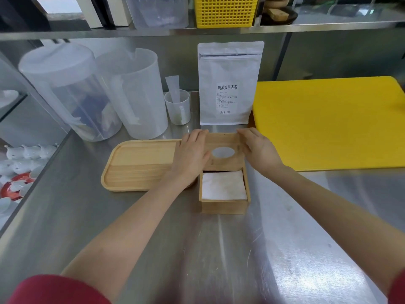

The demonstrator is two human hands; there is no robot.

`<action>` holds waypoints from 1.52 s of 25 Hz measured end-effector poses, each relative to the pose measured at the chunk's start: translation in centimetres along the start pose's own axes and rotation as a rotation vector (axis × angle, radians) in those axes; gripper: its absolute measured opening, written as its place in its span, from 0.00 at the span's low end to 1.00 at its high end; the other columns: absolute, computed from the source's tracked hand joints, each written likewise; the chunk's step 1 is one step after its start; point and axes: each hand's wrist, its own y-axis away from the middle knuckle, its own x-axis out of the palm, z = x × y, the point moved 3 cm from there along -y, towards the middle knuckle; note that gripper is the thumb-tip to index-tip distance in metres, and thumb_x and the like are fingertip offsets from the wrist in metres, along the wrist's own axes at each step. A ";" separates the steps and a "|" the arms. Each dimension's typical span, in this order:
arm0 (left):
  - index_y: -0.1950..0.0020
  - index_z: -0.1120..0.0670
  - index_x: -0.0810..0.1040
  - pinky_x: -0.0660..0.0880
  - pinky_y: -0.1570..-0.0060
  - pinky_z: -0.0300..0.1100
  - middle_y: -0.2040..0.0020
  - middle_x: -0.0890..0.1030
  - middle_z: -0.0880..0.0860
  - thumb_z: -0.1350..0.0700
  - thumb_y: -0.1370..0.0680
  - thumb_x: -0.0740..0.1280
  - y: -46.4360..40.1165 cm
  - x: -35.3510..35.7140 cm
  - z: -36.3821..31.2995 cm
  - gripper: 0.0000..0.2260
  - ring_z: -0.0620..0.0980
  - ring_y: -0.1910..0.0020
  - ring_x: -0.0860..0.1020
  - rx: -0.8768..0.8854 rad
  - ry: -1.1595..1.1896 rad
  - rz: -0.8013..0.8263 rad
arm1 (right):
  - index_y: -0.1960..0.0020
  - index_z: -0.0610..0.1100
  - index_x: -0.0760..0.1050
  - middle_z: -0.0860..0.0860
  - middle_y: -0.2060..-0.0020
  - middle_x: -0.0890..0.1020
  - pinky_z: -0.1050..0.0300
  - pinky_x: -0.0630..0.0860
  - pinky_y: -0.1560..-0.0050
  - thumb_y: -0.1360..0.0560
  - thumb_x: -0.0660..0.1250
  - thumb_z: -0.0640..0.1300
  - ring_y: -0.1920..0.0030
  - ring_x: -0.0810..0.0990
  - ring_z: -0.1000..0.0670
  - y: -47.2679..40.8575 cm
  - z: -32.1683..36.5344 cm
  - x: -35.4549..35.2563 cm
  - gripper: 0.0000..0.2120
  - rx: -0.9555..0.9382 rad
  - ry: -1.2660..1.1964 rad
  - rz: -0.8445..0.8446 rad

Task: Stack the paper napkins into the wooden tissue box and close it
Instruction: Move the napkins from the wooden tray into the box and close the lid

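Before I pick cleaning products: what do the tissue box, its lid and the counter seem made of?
Box and lid: pale wood with visible grain, matte, seemingly unvarnished. Counter: likely stainless steel, with a brushed grey sheen, fine scratches and soft reflections.

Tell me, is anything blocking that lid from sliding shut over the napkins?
Nothing visible does. Both hands, left and right, hold the lid; the napkins lie below the box rim.
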 end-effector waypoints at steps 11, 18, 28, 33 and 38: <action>0.51 0.59 0.79 0.67 0.58 0.30 0.52 0.78 0.52 0.59 0.25 0.67 3.4 -0.2 0.5 0.06 0.43 0.55 0.73 -0.050 0.512 -0.170 | 0.45 0.41 0.79 0.45 0.50 0.83 0.68 0.72 0.51 0.24 0.64 0.38 0.51 0.80 0.49 4.2 -0.3 -0.9 0.10 -0.061 -0.170 -0.061; 0.45 0.55 0.81 0.65 0.55 0.25 0.50 0.76 0.46 0.56 0.25 0.66 7.5 2.9 1.6 0.10 0.44 0.49 0.75 0.032 0.437 -0.103 | 0.44 0.40 0.79 0.46 0.47 0.84 0.68 0.68 0.46 0.25 0.63 0.39 0.47 0.82 0.47 9.0 -1.1 2.5 0.11 -0.155 -0.139 -0.041; 0.44 0.55 0.82 0.67 0.47 0.38 0.48 0.83 0.50 0.52 0.25 0.60 10.2 6.0 2.4 0.16 0.43 0.51 0.70 0.133 0.263 -0.106 | 0.40 0.43 0.78 0.47 0.38 0.80 0.61 0.61 0.33 0.26 0.55 0.49 0.36 0.68 0.56 10.9 -2.6 5.2 0.21 -0.183 -0.143 0.032; 0.44 0.54 0.82 0.73 0.50 0.39 0.47 0.82 0.50 0.51 0.25 0.60 10.7 6.8 2.9 0.16 0.43 0.50 0.70 0.127 0.227 -0.119 | 0.43 0.41 0.80 0.45 0.40 0.81 0.55 0.66 0.35 0.26 0.57 0.47 0.38 0.71 0.54 11.4 -2.7 6.0 0.19 -0.206 -0.086 0.004; 0.29 0.51 0.69 0.63 0.32 0.47 0.28 0.69 0.49 0.39 0.27 0.52 10.5 6.6 2.4 0.30 0.48 0.31 0.65 0.051 0.225 0.081 | 0.38 0.43 0.76 0.44 0.37 0.78 0.48 0.71 0.35 0.27 0.58 0.51 0.35 0.75 0.46 10.9 -2.7 5.9 0.22 -0.193 0.081 0.046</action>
